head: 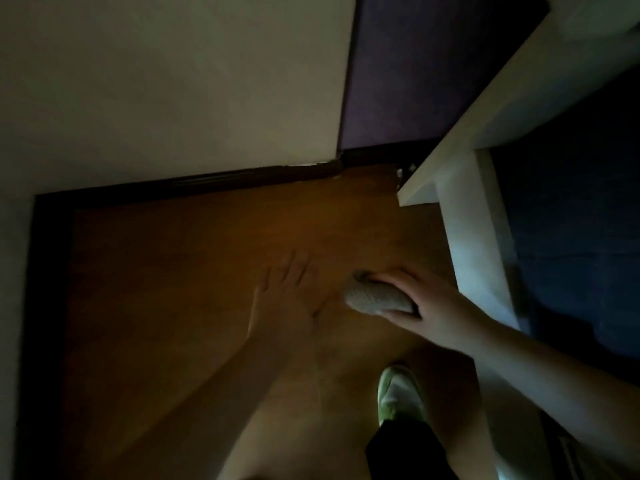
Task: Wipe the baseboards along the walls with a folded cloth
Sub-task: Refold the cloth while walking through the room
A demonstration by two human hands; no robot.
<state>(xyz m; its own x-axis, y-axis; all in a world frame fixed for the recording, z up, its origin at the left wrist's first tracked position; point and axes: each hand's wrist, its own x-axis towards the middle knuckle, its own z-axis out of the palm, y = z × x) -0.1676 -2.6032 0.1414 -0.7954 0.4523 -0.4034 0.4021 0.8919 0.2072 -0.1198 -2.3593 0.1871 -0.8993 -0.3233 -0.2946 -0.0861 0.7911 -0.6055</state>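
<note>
The room is dim. The right hand (pixel 429 306) holds the folded cloth (pixel 379 299), a grey textured roll; its grip is clamped on the cloth, with the fingers above and the thumb below. The cloth is in the air above the wooden floor (pixel 180 289), well apart from the dark baseboard (pixel 242 180) that runs along the foot of the pale wall (pixel 173 81). A second dark baseboard runs down the left side. The left hand (pixel 287 296) is blurred; its fingers are straight and spread, so its grip is apart and holds nothing. It is just beside the cloth, on the left of it. A white piece of furniture (pixel 467 188) stands at the right, next to a purple wall (pixel 433 64). Below, a light shoe (pixel 400 393) stands on the floor.
</note>
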